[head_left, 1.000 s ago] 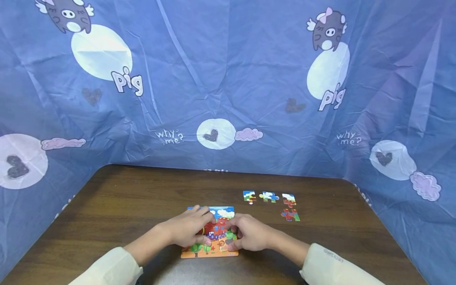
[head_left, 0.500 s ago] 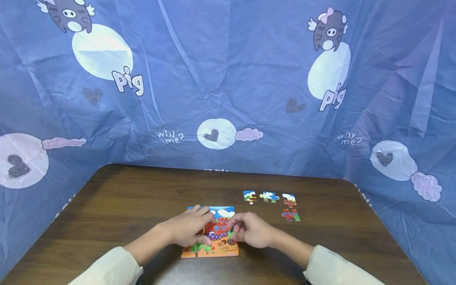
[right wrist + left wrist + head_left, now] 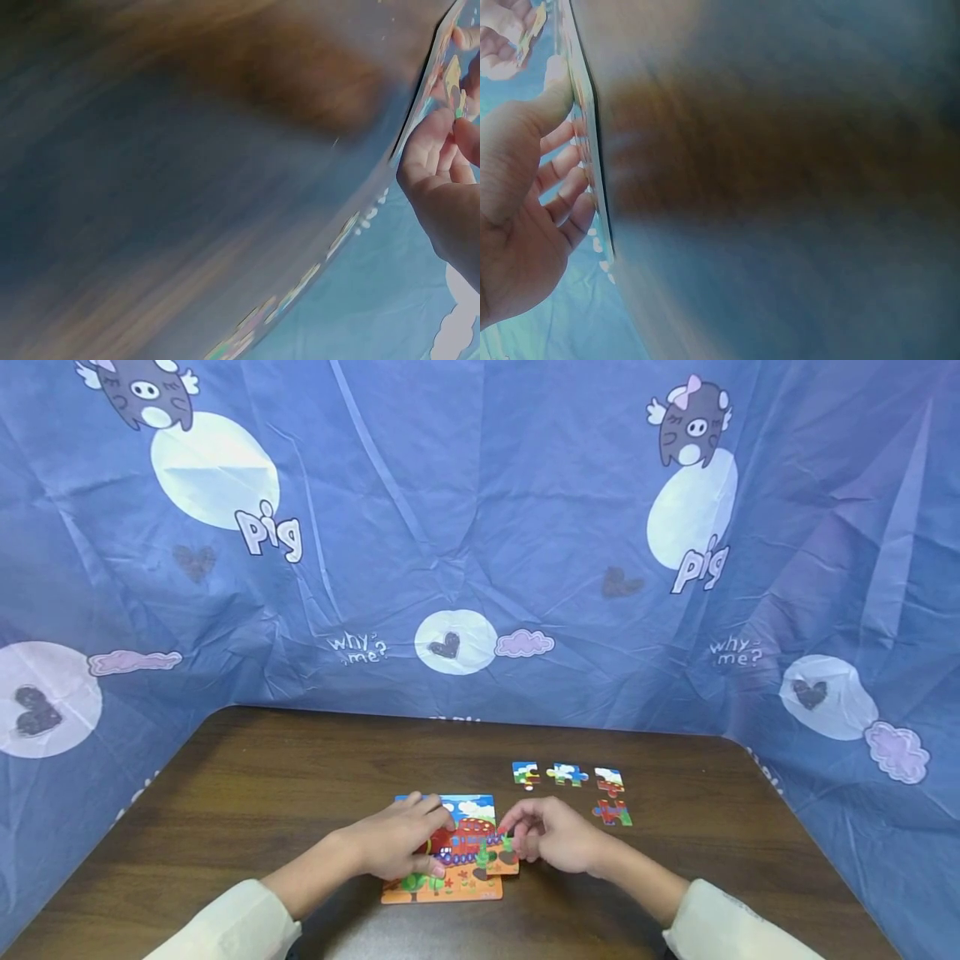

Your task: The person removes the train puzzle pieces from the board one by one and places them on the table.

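Observation:
A jigsaw board [image 3: 442, 892] printed with a red train, sky and orange ground lies flat on the table. My left hand [image 3: 397, 839] rests on its left part, covering that side of the picture; in the left wrist view the thumb and fingers [image 3: 574, 187] touch the board's surface. Between thumb and fingertips, my right hand [image 3: 558, 839] pinches a jigsaw piece [image 3: 507, 858] with orange ground and a green plant. That piece is held at the board's right edge, partly overlapping it in the head view. In the right wrist view the piece [image 3: 454, 84] is tilted up.
Several loose jigsaw pieces lie on the brown table [image 3: 300, 777] behind and right of the board: one at left [image 3: 526, 774], a cloud piece [image 3: 567, 774], and red pieces [image 3: 612, 812] farther right. A blue printed cloth [image 3: 480, 568] hangs around the table.
My right hand has moved right and lifted the plant piece away from the board's picture, pinched in its fingers. My left hand has stayed in place.

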A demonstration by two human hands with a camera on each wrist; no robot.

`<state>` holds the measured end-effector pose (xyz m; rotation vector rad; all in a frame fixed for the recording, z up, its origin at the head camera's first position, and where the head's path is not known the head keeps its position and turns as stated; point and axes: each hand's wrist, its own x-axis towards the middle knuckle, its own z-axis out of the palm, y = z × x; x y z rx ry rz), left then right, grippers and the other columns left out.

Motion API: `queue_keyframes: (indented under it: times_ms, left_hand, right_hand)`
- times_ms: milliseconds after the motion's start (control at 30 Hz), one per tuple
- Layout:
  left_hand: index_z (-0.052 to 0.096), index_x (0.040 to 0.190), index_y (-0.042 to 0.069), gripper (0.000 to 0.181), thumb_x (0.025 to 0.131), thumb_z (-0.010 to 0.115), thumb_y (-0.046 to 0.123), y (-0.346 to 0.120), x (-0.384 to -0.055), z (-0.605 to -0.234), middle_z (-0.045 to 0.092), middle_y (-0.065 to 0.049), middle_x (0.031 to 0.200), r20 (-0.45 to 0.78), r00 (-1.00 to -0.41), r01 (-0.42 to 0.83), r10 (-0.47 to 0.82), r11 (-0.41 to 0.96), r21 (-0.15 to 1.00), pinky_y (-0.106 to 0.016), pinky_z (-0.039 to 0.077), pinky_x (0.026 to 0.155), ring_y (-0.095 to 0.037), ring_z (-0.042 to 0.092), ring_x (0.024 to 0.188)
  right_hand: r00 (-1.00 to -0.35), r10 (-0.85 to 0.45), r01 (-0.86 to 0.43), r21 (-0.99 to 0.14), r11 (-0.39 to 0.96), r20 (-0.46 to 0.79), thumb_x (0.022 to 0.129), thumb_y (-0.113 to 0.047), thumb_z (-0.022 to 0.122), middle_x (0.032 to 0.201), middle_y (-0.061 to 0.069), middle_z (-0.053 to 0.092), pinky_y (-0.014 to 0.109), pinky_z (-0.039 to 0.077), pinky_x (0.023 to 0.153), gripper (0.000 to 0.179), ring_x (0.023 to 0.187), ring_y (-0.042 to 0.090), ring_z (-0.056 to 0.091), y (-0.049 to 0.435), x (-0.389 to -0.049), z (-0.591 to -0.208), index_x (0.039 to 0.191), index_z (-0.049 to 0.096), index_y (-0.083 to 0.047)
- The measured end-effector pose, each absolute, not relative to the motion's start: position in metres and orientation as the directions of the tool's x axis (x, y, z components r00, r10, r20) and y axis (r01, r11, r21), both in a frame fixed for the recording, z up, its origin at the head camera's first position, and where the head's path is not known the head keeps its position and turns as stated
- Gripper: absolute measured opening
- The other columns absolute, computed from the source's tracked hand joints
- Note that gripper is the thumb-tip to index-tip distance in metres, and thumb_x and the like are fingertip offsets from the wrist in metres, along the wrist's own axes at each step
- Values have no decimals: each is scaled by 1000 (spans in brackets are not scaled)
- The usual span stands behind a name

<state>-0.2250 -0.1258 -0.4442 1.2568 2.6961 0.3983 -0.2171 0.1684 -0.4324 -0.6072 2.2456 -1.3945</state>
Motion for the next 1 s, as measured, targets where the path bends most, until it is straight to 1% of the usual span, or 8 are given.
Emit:
queue_keyframes:
  times_ms: [400,633,833,1000]
  left_hand:
    - [57,130,16,51,93,69,48,-127,-225,-445,51,9,112,-17,-645,728,764,620,293,-38,45,92,-9,42,98]
    - [56,131,16,53,92,69,49,-128,-225,-446,52,8,113,-20,-647,724,762,623,297,-37,46,92,-9,43,98]
    - [57,131,16,52,93,69,49,-128,-225,-445,51,8,113,-24,-646,722,763,621,305,-37,45,91,-9,42,98]
    - [56,131,16,51,93,69,48,-126,-225,-445,51,9,111,-24,-644,725,764,621,299,-35,44,90,-9,41,97]
  right_hand:
    - [-842,-529,-144,-901,409,-105,81,19,46,89,14,63,32,56,70,41,79,23,61,215,-219,-433,113,65,3]
    - [-863,-496,-154,-887,436,-94,74,21,44,87,13,63,30,56,68,46,76,21,61,244,-217,-437,112,65,4]
    - [-875,-470,-136,-876,462,-112,78,19,47,88,13,61,30,55,67,41,77,21,60,269,-215,-440,112,65,4]
    - [-877,-465,-128,-874,469,-121,82,16,50,88,12,60,31,56,68,36,78,21,61,288,-213,-440,113,65,5]
